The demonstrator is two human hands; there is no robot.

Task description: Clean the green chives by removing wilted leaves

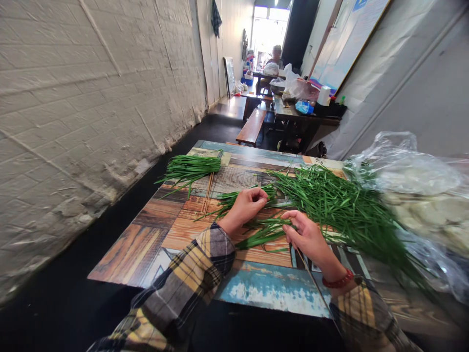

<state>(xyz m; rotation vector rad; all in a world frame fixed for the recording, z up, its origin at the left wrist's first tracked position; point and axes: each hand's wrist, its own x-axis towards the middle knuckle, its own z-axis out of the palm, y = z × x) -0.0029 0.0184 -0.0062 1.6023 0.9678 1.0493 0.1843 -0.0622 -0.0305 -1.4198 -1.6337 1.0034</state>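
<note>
My left hand [246,209] is closed in a pinch over a small pile of chives [229,200]; anything between its fingertips is too small to make out. To its right, my right hand [307,238] grips a thin skewer [315,284] that slants down toward the table's near edge. A short bunch of green chives [264,233] lies at the right fingertips, and whether the skewer goes through it cannot be seen. Farther left rests a neat row of chives [194,167], with several bare skewer ends [207,196] sticking out toward me.
A large loose heap of chives [330,200] spreads over the right of the patterned table [135,244]. Clear plastic bags [406,171] with pale contents stand beside it. Beyond are a wooden bench [252,126], another loaded table [289,113] and a seated person [276,55]. A white wall [91,98] runs along the left.
</note>
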